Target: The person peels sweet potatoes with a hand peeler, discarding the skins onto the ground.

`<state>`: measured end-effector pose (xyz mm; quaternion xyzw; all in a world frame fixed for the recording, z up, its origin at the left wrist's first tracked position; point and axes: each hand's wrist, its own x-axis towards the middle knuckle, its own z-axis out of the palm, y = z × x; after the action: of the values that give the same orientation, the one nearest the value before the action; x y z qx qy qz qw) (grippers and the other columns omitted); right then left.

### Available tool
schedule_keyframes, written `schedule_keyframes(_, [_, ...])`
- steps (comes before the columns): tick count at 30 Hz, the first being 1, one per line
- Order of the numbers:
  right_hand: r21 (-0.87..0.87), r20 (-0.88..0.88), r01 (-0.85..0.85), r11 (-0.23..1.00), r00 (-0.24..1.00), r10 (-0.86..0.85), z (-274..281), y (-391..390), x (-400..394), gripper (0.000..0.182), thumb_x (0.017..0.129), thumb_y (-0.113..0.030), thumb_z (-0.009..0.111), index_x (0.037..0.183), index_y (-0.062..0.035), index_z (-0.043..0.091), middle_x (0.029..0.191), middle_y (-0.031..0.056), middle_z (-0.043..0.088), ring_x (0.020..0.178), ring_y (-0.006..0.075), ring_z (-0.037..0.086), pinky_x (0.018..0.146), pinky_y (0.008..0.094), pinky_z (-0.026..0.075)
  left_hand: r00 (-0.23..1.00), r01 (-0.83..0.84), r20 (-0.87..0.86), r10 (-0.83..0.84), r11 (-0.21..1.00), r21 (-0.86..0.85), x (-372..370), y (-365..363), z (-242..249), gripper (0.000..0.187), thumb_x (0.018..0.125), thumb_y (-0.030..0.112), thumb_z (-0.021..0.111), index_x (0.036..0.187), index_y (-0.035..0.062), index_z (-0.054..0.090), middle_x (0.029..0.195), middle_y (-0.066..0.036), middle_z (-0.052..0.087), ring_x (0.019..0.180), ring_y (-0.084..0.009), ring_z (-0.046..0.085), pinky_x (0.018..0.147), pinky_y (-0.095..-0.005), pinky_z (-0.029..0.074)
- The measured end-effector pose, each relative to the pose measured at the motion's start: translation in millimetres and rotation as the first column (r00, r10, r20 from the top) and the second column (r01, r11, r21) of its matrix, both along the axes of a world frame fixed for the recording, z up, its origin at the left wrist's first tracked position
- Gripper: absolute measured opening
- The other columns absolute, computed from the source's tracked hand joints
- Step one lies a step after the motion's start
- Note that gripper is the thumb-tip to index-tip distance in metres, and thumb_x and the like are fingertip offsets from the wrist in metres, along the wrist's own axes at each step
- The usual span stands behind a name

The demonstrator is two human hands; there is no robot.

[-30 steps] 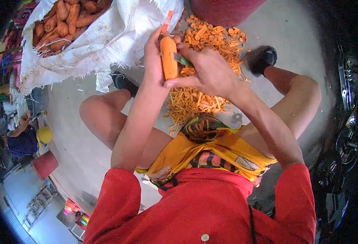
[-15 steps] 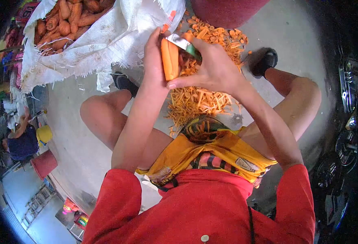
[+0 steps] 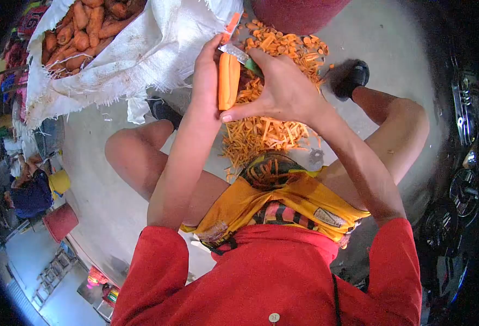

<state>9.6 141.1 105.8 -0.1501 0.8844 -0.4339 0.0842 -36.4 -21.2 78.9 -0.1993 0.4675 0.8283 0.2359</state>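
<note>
My left hand [image 3: 207, 76] is closed around a peeled orange carrot [image 3: 228, 81], held upright with its flat-cut side facing me. In my right hand [image 3: 288, 89] is a knife [image 3: 234, 52] with a green handle. Its blade lies across the carrot's far end, near my left fingertips. My right thumb reaches to the carrot's near end. A thin orange strip [image 3: 231, 26] sticks up just beyond the blade. Below my hands, a heap of carrot strips and slices [image 3: 266, 133] spreads over the floor between my legs.
A white woven sack [image 3: 163, 49] of whole carrots [image 3: 82, 32] stands at upper left. A red tub [image 3: 299, 13] is at the top. Another person [image 3: 30, 193] is at far left, near a red bucket [image 3: 60, 221]. Metal items [image 3: 462, 190] line the right side.
The knife blade has tilted and now shows a narrower face at the carrot's far end. Both hands keep their grips. The view has shifted slightly.
</note>
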Motion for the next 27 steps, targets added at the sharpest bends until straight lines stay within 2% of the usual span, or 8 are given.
schedule_keyframes(6, [0.043, -0.080, -0.050, 0.998, 0.995, 0.053, -13.3, -3.8, 1.8, 0.112, 0.062, -0.069, 0.089, 0.128, 0.0166, 0.056, 0.089, 0.0324, 0.069, 0.084, 0.0456, 0.073, 0.079, 0.0468, 0.057, 0.996, -0.087, 0.040, 0.082, 0.987, 0.139, -0.7, 0.0, -6.7, 0.028, 0.103, 0.039, 0.055, 0.098, 0.0127, 0.064, 0.082, -0.003, 0.066, 0.067, -0.0157, 0.063, 0.062, -0.0320, 0.054])
schedule_keyframes(8, [0.018, -0.277, -0.007, 1.000, 0.961, 0.012, -27.7, -8.2, 3.7, 0.108, 0.067, -0.083, 0.075, 0.120, 0.0100, 0.061, 0.070, 0.0257, 0.065, 0.072, 0.0448, 0.071, 0.069, 0.0507, 0.057, 1.000, -0.024, 0.014, 0.021, 0.974, 0.227, -1.4, -14.0, -18.6, 0.026, 0.104, 0.038, 0.054, 0.103, 0.0132, 0.063, 0.086, -0.005, 0.064, 0.074, -0.0182, 0.062, 0.068, -0.0355, 0.055])
schedule_keyframes(12, [0.065, -0.192, -0.047, 0.997, 0.980, 0.059, -22.0, -8.9, 7.8, 0.100, 0.075, -0.081, 0.069, 0.121, 0.0079, 0.062, 0.069, 0.0257, 0.065, 0.071, 0.0448, 0.070, 0.068, 0.0523, 0.056, 0.995, 0.097, -0.013, -0.098, 0.942, 0.321, -4.2, -19.6, -17.7, 0.023, 0.105, 0.036, 0.054, 0.099, 0.0142, 0.058, 0.086, -0.006, 0.057, 0.077, -0.0180, 0.056, 0.068, -0.0366, 0.052])
schedule_keyframes(16, [0.069, -0.241, -0.067, 0.995, 0.967, 0.081, -27.9, -7.6, 6.3, 0.088, 0.082, -0.078, 0.064, 0.117, 0.0026, 0.065, 0.072, 0.0227, 0.067, 0.069, 0.0444, 0.069, 0.067, 0.0536, 0.056, 0.999, 0.040, 0.009, -0.045, 0.947, 0.319, -0.8, -17.8, -11.7, 0.023, 0.105, 0.035, 0.054, 0.101, 0.0126, 0.058, 0.085, -0.005, 0.054, 0.080, -0.0183, 0.054, 0.072, -0.0365, 0.051])
schedule_keyframes(21, [0.115, -0.175, -0.153, 0.981, 0.969, 0.172, -23.6, -10.2, 10.0, 0.067, 0.087, -0.072, 0.063, 0.104, -0.0083, 0.073, 0.071, 0.0183, 0.067, 0.066, 0.0428, 0.068, 0.064, 0.0523, 0.056, 0.992, 0.105, 0.000, -0.126, 0.829, 0.550, -8.6, -19.1, -18.9, 0.027, 0.107, 0.035, 0.050, 0.100, 0.0098, 0.058, 0.084, -0.006, 0.052, 0.085, -0.0205, 0.051, 0.079, -0.0370, 0.049])
schedule_keyframes(24, [0.176, -0.297, -0.125, 0.976, 0.939, 0.174, -27.3, -12.7, 11.1, 0.058, 0.089, -0.068, 0.064, 0.099, -0.0128, 0.075, 0.069, 0.0186, 0.065, 0.064, 0.0417, 0.067, 0.064, 0.0513, 0.056, 0.979, 0.191, -0.065, -0.195, 0.747, 0.637, -5.6, -23.3, -18.5, 0.030, 0.108, 0.034, 0.047, 0.097, 0.0094, 0.058, 0.084, -0.005, 0.052, 0.084, -0.0200, 0.052, 0.079, -0.0360, 0.049])
schedule_keyframes(25, [0.146, -0.321, -0.123, 0.982, 0.933, 0.164, -26.2, -11.1, 9.4, 0.060, 0.087, -0.069, 0.066, 0.102, -0.0113, 0.074, 0.070, 0.0190, 0.066, 0.065, 0.0416, 0.068, 0.065, 0.0513, 0.056, 0.978, 0.193, -0.066, -0.197, 0.746, 0.637, -5.1, -20.9, -14.9, 0.030, 0.108, 0.034, 0.047, 0.097, 0.0094, 0.058, 0.084, -0.005, 0.052, 0.084, -0.0200, 0.052, 0.079, -0.0360, 0.049])
schedule_keyframes(27, [0.116, -0.344, -0.123, 0.986, 0.926, 0.156, -25.1, -9.0, 6.3, 0.063, 0.086, -0.070, 0.068, 0.105, -0.0098, 0.074, 0.070, 0.0194, 0.066, 0.066, 0.0416, 0.068, 0.065, 0.0513, 0.056, 0.999, -0.033, -0.004, 0.037, 0.945, 0.325, -3.5, -13.3, -5.3, 0.033, 0.109, 0.035, 0.045, 0.094, 0.0091, 0.058, 0.084, -0.005, 0.053, 0.083, -0.0189, 0.052, 0.081, -0.0342, 0.049])
